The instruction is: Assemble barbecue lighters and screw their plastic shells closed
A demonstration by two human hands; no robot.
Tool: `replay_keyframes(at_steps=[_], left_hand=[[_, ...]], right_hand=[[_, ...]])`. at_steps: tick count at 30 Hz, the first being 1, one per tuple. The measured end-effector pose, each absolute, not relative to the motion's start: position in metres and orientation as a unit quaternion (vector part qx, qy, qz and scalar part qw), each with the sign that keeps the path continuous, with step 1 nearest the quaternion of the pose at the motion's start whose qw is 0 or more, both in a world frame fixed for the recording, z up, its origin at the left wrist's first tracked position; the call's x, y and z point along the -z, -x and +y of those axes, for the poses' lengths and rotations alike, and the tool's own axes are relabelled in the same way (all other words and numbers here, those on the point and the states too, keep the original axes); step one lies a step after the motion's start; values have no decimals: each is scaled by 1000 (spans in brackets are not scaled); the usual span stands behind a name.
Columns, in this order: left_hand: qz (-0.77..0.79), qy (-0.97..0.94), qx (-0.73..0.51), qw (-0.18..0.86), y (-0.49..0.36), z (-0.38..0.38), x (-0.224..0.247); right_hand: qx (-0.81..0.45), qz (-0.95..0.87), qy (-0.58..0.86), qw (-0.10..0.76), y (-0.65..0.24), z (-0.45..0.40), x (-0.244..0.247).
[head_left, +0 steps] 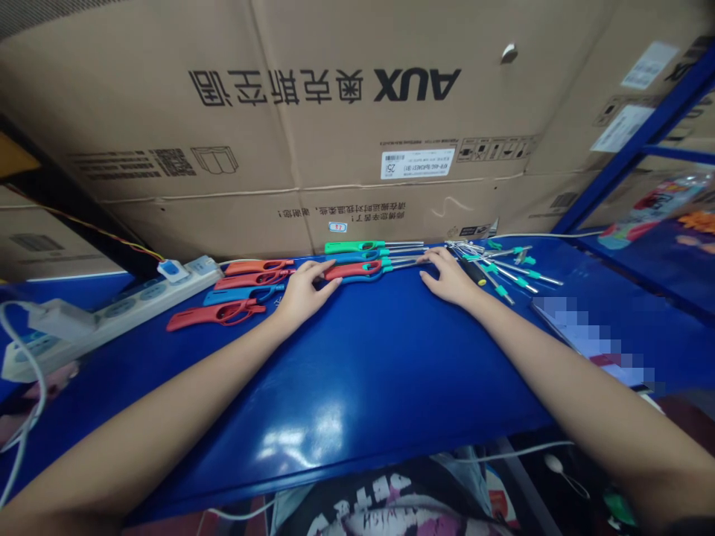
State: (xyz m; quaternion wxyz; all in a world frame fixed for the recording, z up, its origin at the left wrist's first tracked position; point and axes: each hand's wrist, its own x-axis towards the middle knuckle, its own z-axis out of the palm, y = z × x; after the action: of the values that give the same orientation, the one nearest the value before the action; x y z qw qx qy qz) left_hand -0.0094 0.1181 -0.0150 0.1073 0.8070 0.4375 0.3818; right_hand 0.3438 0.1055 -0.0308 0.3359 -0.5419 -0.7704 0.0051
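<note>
My left hand (309, 292) is at the handle end of a red long-nosed gas lighter (357, 269), its thumb and forefinger on either side of it. My right hand (450, 280) rests at the tips of the metal tubes, thumb apart from the fingers. Under the red lighter lies a blue lighter (366, 278). Behind it are another blue lighter (351, 257) and a green lighter (349, 246). Just beyond my right hand is a loose heap of metal lighter tubes (506, 272) with teal ends. A black and yellow screwdriver handle (474, 272) partly shows beside it.
Left of my left hand lie several lighter bodies without tubes, including a red body (215, 316) and a blue body (243, 295). A white power strip (134, 309) borders the blue table (335, 402). Cardboard (335, 149) stands behind. At right lies a blurred-out flat object (586, 339).
</note>
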Motion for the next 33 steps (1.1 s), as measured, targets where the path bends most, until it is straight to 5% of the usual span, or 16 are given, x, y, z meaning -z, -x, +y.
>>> replay_keyframes(at_steps=[33], left_hand=[[449,-783,-416,110,6,115,16]], right_hand=[[53,-773,544,322,-337,96,20]])
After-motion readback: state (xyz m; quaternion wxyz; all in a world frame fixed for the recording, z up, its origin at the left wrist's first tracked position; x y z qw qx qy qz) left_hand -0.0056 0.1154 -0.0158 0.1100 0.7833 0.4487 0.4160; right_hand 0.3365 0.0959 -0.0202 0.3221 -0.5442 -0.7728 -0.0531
